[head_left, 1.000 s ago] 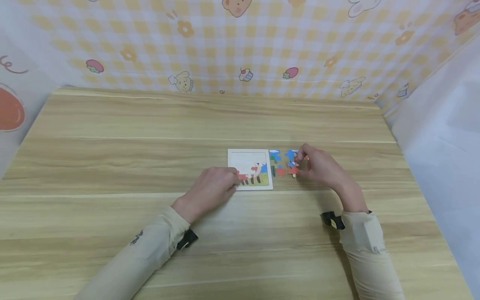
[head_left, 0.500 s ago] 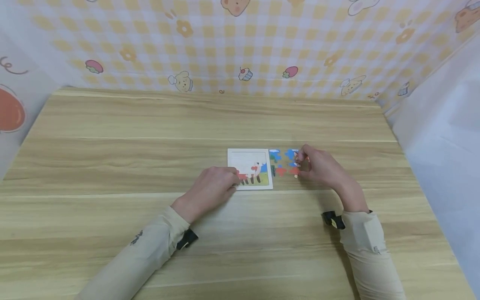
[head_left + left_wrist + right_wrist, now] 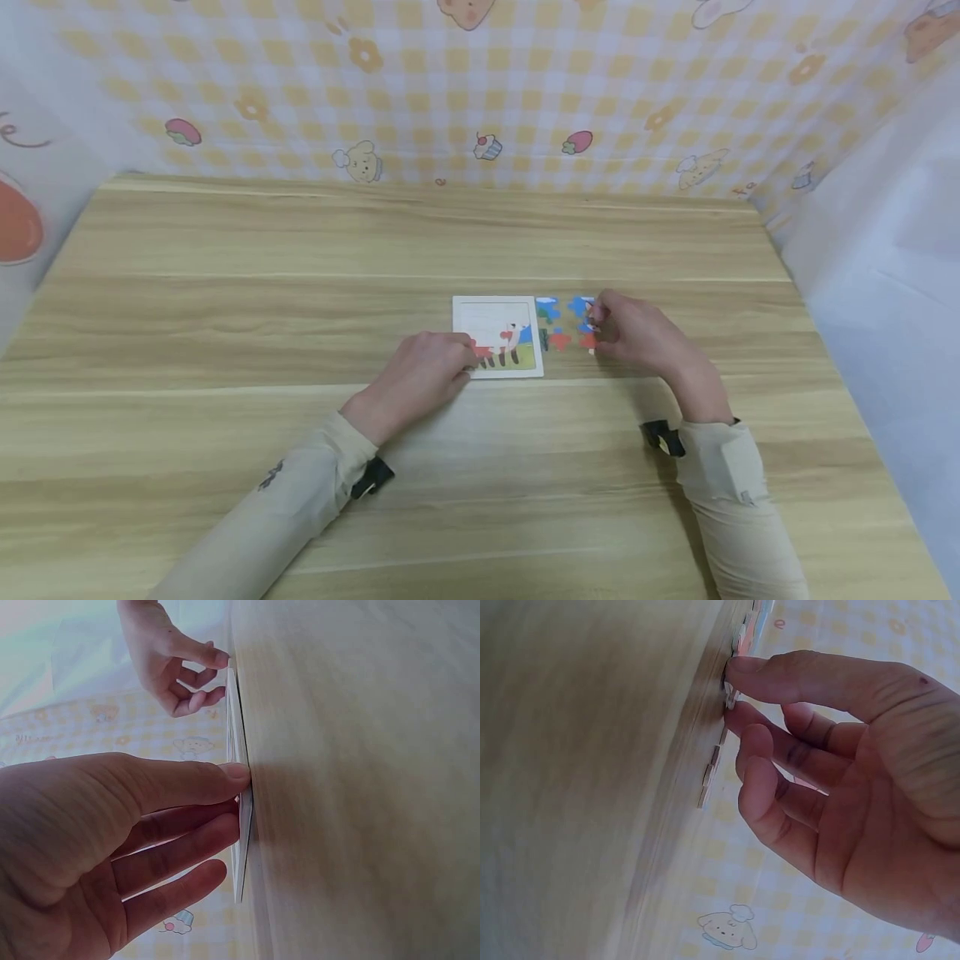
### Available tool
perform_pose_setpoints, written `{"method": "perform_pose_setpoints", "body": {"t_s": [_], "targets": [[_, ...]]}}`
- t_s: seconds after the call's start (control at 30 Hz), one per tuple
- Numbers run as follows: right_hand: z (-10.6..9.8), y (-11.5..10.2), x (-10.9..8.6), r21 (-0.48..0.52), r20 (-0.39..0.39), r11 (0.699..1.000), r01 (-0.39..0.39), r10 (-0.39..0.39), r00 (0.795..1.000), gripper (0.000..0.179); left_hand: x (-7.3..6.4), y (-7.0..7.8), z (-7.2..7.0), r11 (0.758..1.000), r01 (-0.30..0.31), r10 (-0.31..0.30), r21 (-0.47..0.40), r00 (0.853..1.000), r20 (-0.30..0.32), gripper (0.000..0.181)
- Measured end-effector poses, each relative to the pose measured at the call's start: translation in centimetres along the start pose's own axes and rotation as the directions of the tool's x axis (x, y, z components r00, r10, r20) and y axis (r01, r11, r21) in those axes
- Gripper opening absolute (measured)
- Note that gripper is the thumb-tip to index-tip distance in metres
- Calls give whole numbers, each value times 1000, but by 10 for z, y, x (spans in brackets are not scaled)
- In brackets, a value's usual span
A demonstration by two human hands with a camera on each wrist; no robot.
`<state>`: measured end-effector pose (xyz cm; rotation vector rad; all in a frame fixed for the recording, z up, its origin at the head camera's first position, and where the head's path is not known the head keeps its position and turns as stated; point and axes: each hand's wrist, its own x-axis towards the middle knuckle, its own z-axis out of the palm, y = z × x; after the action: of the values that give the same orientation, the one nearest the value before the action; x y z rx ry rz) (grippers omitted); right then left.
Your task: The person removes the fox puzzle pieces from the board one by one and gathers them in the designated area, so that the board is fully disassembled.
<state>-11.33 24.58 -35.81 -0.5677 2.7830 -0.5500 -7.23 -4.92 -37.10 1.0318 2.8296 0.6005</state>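
Note:
My left hand (image 3: 425,367) grips the lower left part of a square white jigsaw tray (image 3: 498,300). In the left wrist view its thumb lies at the tray's edge (image 3: 237,877), with fingertips against the upper face. Fitted pieces (image 3: 513,337) fill the tray's lower part with a sheep-like animal on grass; the upper part shows bare white. To the right, my right hand (image 3: 641,333) pinches a small jigsaw piece (image 3: 731,694) between thumb and index finger; the fingers mostly hide it. Loose blue (image 3: 547,308) and red pieces (image 3: 558,340) lie between hand and tray.
Everything lies flat on a wood-grain table (image 3: 300,250). A yellow checked cloth (image 3: 420,100) with cartoon prints hangs behind the far edge, and white cloth (image 3: 870,250) borders the right side. Black wrist cameras (image 3: 372,477) sit at both cuffs.
Near my right hand, the lower red piece has shifted slightly right, toward the fingers. My left hand stays on the tray. The head view has moved a little.

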Motion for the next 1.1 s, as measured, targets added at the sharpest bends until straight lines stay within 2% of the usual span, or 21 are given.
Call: {"method": "perform_pose_setpoints", "body": {"t_s": [0.37,0.6,0.87,1.0,1.1], "targets": [[2,1,0,34,25,999,-19,18,1000,32,-2,-1,0,999,-35,35,4,999,-30,12],[-1,0,-1,34,32,999,-13,12,999,32,-1,0,-1,1000,-2,1,-9,1000,-8,11],[-15,-6,-7,58,55,993,-99,96,994,22,-1,-1,-1,1000,-9,9,2,1000,-19,12],[-22,-8,-11,78,39,994,-75,72,997,15,-1,-2,0,1000,-8,8,7,1000,-15,11],[-24,-12,-12,81,31,996,-42,39,999,20,-1,-2,0,1000,-7,7,2,1000,-6,13]]}}
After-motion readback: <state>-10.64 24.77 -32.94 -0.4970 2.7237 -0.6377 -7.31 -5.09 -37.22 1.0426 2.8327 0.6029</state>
